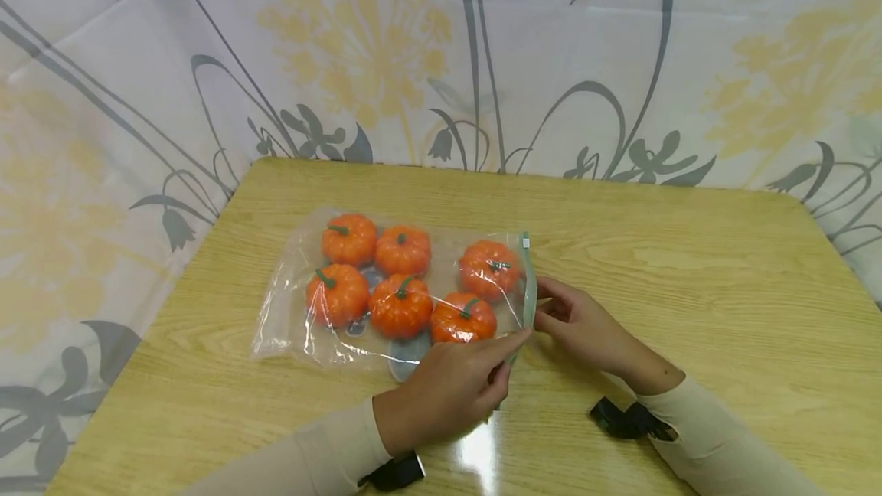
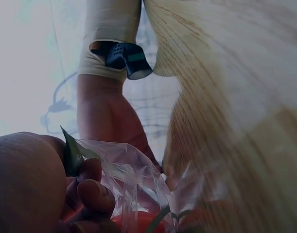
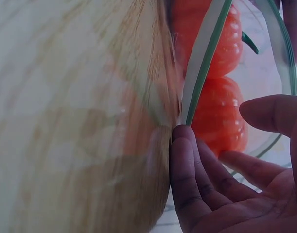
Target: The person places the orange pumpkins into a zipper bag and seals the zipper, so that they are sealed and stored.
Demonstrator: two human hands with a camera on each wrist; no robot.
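Note:
A clear zip bag [image 1: 284,308] lies on the table with several small orange toy pumpkins [image 1: 401,306] inside, each with a green stem. Its green-edged mouth [image 1: 530,293] faces right, and the two green strips [image 3: 206,65] stand apart in the right wrist view. My left hand [image 1: 441,393] pinches the near end of that edge; the left wrist view shows the green strip [image 2: 73,156] between its fingers. At the mouth, my right hand [image 1: 589,327] touches the lower edge with fairly straight fingertips [image 3: 183,133], its thumb [image 3: 257,114] apart from the plastic.
The wood-grain table [image 1: 675,282] reaches back to a flower-patterned cloth [image 1: 386,44] hanging behind and at the sides. A white slider [image 1: 526,242] sits at the far end of the bag's edge. Black wrist cameras [image 1: 623,419] are strapped on both sleeves.

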